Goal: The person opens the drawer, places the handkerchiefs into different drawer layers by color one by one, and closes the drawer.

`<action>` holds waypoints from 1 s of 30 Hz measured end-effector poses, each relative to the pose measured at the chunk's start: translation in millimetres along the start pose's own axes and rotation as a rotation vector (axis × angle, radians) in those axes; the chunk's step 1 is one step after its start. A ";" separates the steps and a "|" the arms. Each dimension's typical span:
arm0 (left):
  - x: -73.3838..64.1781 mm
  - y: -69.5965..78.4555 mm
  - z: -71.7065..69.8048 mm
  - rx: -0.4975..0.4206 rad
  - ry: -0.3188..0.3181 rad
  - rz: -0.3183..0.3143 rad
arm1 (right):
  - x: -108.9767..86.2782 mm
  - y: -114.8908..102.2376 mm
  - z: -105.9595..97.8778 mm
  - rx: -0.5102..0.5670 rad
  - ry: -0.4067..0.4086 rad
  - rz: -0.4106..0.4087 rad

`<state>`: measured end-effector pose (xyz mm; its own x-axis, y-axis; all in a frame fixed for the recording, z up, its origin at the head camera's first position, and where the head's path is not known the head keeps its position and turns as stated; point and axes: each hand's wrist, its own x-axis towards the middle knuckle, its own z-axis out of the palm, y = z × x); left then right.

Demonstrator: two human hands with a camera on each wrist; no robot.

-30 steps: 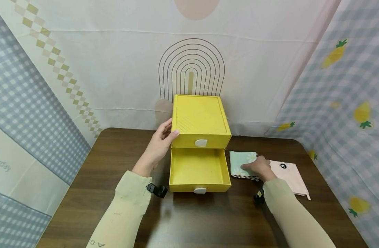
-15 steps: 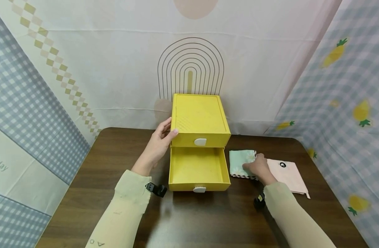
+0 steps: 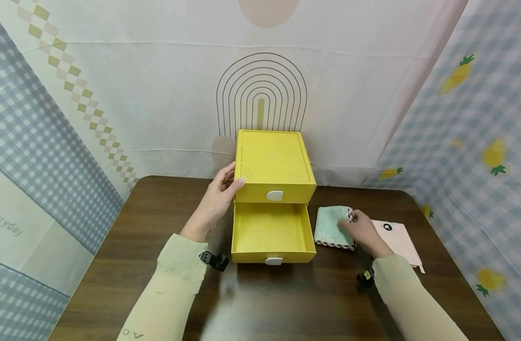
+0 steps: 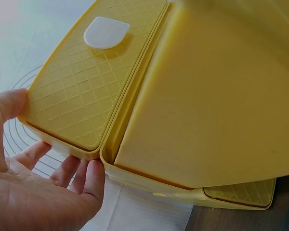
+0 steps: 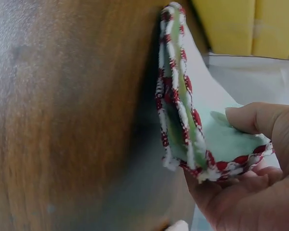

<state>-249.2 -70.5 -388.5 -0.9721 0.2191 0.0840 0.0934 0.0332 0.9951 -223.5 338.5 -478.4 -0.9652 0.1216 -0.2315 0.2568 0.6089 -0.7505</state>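
Note:
A yellow two-drawer storage box (image 3: 273,158) stands against the back cloth, its lower drawer (image 3: 271,229) pulled out. My left hand (image 3: 215,201) holds the box's upper left side, thumb at the front edge and fingers bent against the side wall, also seen in the left wrist view. Right of the box, my right hand (image 3: 363,232) pinches the right edge of a folded mint-green towel (image 3: 330,222), thumb on top and fingers beneath. The right wrist view shows the towel's layered red-and-white stitched edges (image 5: 185,120) tilted up from the table.
A folded pink towel (image 3: 399,241) with a round black mark lies on the wooden table (image 3: 149,222), just right of my right hand. White patterned cloth (image 3: 166,94) hangs behind the box, and checked cloth (image 3: 465,142) hangs at the right.
My right hand has shifted slightly right and taken hold of the green towel's right edge, which has lifted a little. My left hand stays on the storage box.

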 end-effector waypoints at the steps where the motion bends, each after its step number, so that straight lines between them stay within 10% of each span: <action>1: -0.1 0.1 0.0 0.000 -0.001 -0.001 | -1.3 -0.6 -1.9 0.010 0.001 -0.005; 21: -0.2 -1.4 0.7 0.008 0.000 0.005 | -41.4 -34.7 -40.6 0.008 0.045 -0.155; 30: 1.5 -4.2 -0.6 -0.006 -0.003 0.011 | -64.2 -62.8 -52.1 0.212 -0.015 -0.155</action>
<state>-251.2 -70.9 -392.6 -0.9703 0.2227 0.0948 0.1030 0.0253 0.9944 -180.3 333.3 -384.1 -0.9934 0.0268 -0.1114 0.1118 0.4413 -0.8903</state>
